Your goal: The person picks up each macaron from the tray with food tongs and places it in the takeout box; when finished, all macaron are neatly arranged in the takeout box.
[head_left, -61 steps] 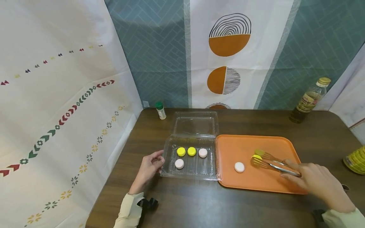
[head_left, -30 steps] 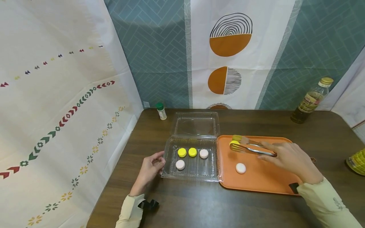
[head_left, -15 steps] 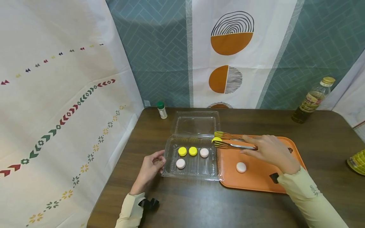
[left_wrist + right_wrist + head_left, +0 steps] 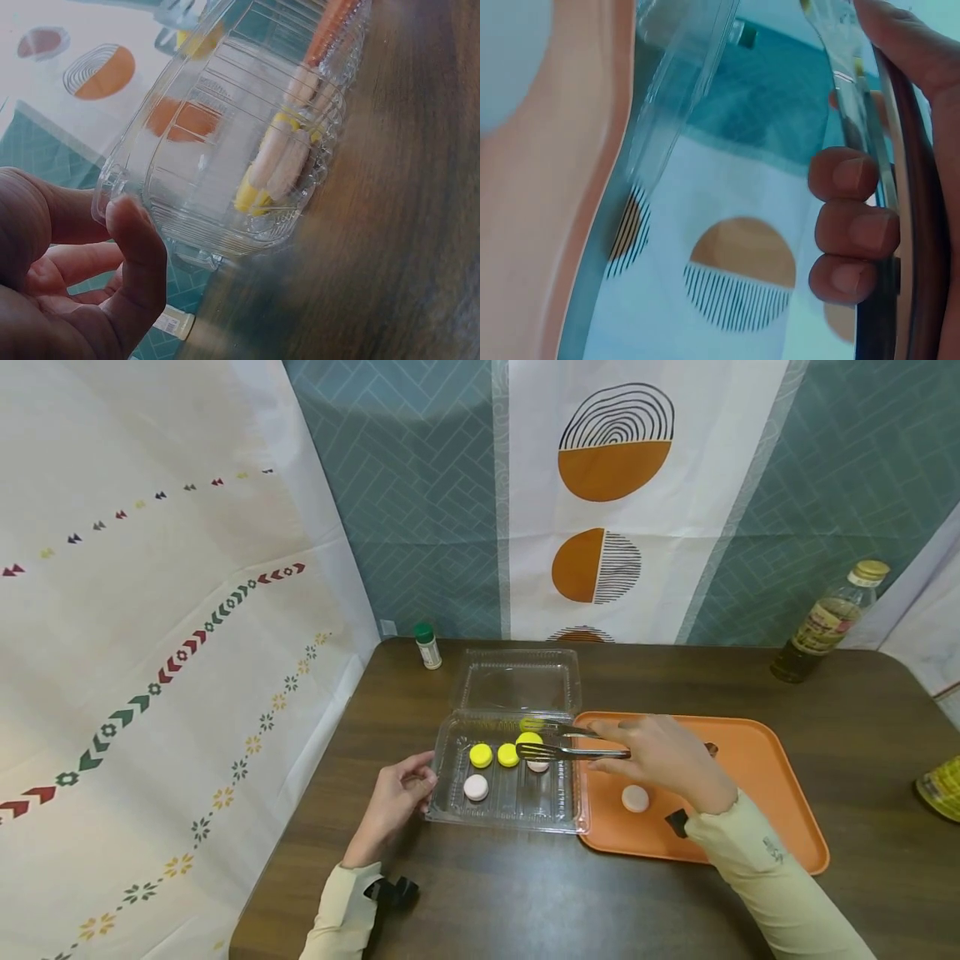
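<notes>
The right hand [image 4: 663, 756] has its fingers wrapped round metal tongs [image 4: 581, 753]; between the tips, well apart from those fingers, a yellow macaron [image 4: 529, 739] sits over the clear container [image 4: 506, 797]. The tongs partly hide a pale pink macaron [image 4: 537, 767]. The left hand [image 4: 399, 789] pinches the container's left edge. Inside lie two other yellow ones [image 4: 481, 756] and a white one [image 4: 476, 788]; an orange tray [image 4: 742, 785] adjoins on the right.
</notes>
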A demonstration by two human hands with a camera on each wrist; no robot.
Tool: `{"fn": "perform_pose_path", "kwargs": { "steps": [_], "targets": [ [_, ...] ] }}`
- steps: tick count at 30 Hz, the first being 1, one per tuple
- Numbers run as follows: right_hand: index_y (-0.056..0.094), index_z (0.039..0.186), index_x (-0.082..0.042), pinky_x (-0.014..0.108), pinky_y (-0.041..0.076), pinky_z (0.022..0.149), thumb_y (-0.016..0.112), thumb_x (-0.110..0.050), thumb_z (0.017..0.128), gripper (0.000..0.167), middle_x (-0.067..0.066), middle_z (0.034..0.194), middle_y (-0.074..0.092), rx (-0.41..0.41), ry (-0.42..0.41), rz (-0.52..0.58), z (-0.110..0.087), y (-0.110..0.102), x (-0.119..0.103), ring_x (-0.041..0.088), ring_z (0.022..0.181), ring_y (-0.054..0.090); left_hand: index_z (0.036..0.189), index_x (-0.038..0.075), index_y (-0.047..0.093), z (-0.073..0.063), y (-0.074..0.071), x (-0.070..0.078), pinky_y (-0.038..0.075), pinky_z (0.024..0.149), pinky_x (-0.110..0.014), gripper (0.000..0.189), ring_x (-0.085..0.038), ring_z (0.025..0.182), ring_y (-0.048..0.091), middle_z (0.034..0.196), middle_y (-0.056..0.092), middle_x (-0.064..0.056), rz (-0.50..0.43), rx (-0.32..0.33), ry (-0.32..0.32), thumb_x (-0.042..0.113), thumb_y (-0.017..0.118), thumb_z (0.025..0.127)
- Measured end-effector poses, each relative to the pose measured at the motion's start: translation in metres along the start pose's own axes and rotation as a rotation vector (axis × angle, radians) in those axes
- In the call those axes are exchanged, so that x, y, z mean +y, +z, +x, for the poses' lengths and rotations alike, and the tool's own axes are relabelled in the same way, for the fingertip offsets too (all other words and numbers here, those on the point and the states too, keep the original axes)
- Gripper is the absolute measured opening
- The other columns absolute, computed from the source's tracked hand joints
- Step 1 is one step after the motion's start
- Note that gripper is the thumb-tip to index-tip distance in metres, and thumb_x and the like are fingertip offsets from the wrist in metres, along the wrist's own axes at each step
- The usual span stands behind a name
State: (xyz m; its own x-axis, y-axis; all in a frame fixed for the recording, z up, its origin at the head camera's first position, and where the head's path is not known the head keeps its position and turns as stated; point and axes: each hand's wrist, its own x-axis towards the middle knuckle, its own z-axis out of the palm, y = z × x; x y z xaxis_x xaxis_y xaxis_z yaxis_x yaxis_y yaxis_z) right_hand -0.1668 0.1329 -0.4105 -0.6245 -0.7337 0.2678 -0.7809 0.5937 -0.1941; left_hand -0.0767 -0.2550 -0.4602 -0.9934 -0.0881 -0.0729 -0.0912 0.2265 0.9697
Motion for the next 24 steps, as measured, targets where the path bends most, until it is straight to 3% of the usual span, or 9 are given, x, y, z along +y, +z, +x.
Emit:
{"fn": "perform_pose_path", "kwargs": {
  "steps": [9,18,24],
  "targets": [
    [0.071,0.126,-0.009,0.022,0.025,0.042,0.076,-0.05,0.085,0.058,-0.011,0.054,0.04,-0.115,-0.086,-0.085,0.021,0.015,-0.023,0.004,0.042,0.03,0.134,-0.012,0.056,0.0,-0.001,0.0,0.048,0.05,-0.023,0.041,-0.015,0.06,0.054,0.091,0.061,-0.018,0.003,-0.007,0.003,-0.012,0.062,0.093],
    [0.072,0.127,-0.014,0.023,0.015,0.045,0.078,-0.053,0.082,0.06,-0.009,0.054,0.021,-0.204,-0.109,-0.158,0.029,0.027,-0.037,0.007,0.047,0.019,0.133,-0.013,0.057,-0.001,-0.001,0.002,0.048,0.05,-0.023,0.04,-0.016,0.06,0.053,0.089,0.061,-0.015,0.025,-0.001,0.013,-0.012,0.062,0.093],
    [0.073,0.124,-0.016,0.024,0.016,0.044,0.078,-0.053,0.082,0.056,-0.009,0.053,0.019,-0.238,-0.083,-0.159,0.034,0.031,-0.044,0.007,0.045,0.019,0.133,-0.014,0.056,-0.001,-0.001,-0.001,0.047,0.05,-0.023,0.041,-0.015,0.059,0.053,0.088,0.062,-0.017,0.014,-0.003,0.026,-0.013,0.062,0.092]
  ]
}}
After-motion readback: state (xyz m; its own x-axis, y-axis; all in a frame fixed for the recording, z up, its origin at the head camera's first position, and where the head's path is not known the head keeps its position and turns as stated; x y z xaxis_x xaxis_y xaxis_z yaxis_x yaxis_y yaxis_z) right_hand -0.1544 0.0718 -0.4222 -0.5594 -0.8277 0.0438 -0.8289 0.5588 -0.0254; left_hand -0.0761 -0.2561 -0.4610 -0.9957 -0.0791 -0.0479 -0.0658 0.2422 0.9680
